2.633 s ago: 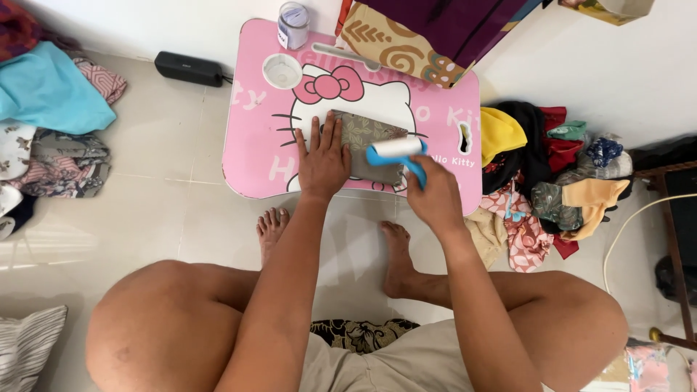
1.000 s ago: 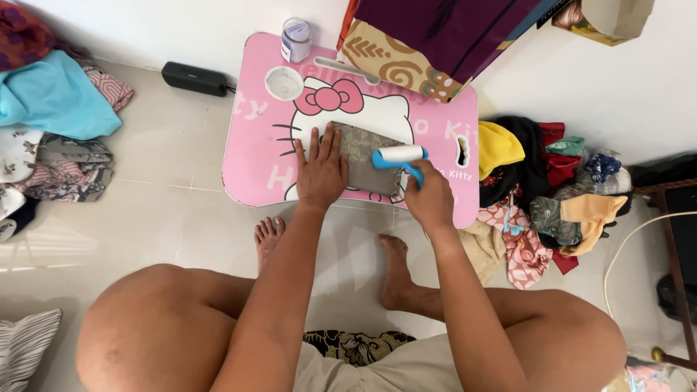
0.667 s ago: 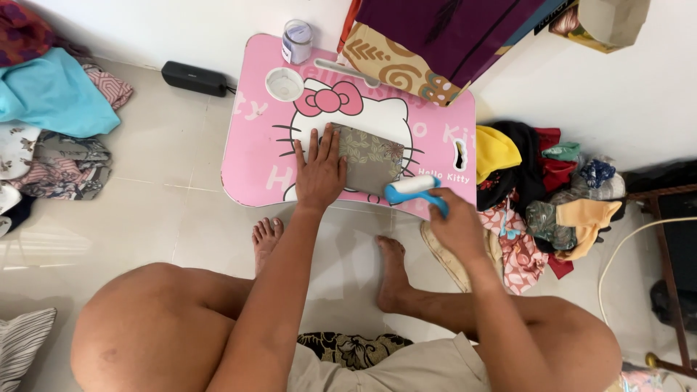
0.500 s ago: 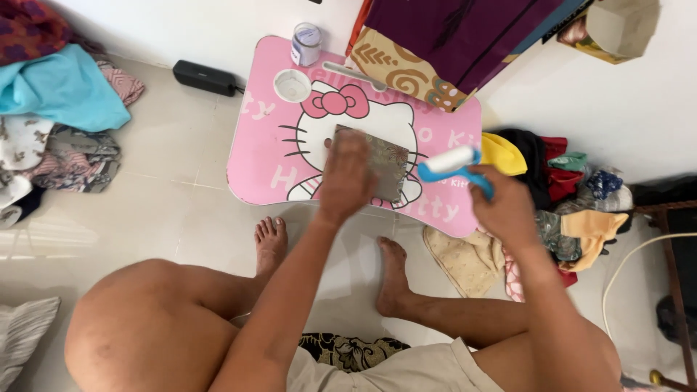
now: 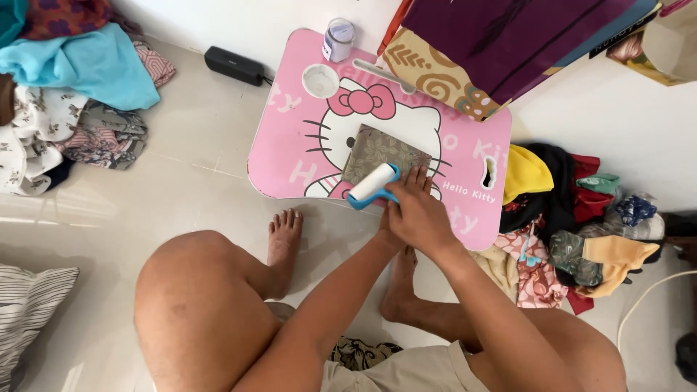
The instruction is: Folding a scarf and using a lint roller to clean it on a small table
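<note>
A folded grey-brown floral cloth (image 5: 381, 149) lies on the pink cartoon-cat lap table (image 5: 290, 145). A lint roller (image 5: 372, 184), white roll on a blue handle, rests at the cloth's near edge. My right hand (image 5: 422, 210) covers the roller's handle end, its fingers reaching onto the cloth's right corner. My left hand (image 5: 385, 221) sits just below it at the table's front edge, mostly hidden under the right hand, so its grip cannot be seen.
A white round lid (image 5: 320, 80) and a small jar (image 5: 338, 38) stand at the table's back. A black speaker (image 5: 234, 65) lies behind it. Clothes are piled at the left (image 5: 80, 72) and right (image 5: 581, 210). My bare feet (image 5: 284, 232) rest under the table.
The roller has come back from the right, off the cloth, to its near edge. My left hand has left the top of the cloth and joined the right hand at the handle.
</note>
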